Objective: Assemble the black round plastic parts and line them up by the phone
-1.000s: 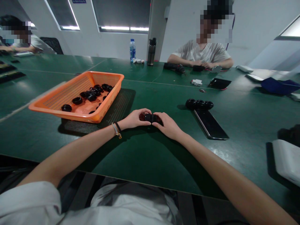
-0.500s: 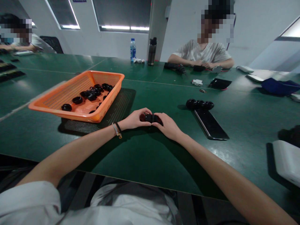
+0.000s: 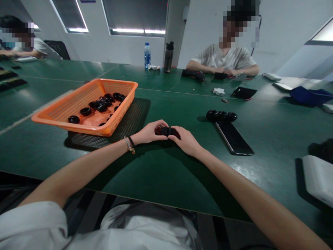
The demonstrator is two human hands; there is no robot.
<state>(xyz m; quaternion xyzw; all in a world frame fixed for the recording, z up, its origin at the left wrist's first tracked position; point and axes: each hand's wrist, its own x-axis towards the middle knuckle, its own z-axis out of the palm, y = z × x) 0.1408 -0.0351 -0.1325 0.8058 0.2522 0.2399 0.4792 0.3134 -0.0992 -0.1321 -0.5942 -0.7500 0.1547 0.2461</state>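
Note:
Close together over the table, my left hand (image 3: 152, 132) and my right hand (image 3: 186, 139) grip a small glossy black cylindrical part (image 3: 165, 131) from its two ends. Fingers and thumbs of both hands are curled round it, so much of the part is covered. Reddish tints show at its ends, and whether it is one piece or several pressed together I cannot tell. Left of my hands, an orange plastic basket (image 3: 78, 129) holds several black cup-like parts (image 3: 85, 111). To the right, a row of black round pieces (image 3: 222, 115) lies against the top of a dark phone (image 3: 235, 139).
A white box (image 3: 318, 177) stands at the right edge of the green table (image 3: 156, 173). Toward the back are a water bottle (image 3: 147, 55), a dark flask (image 3: 169, 57), a power drill (image 3: 194, 74) and a blue tray (image 3: 310, 95). One person (image 3: 223, 57) sits opposite, another (image 3: 43, 47) far left.

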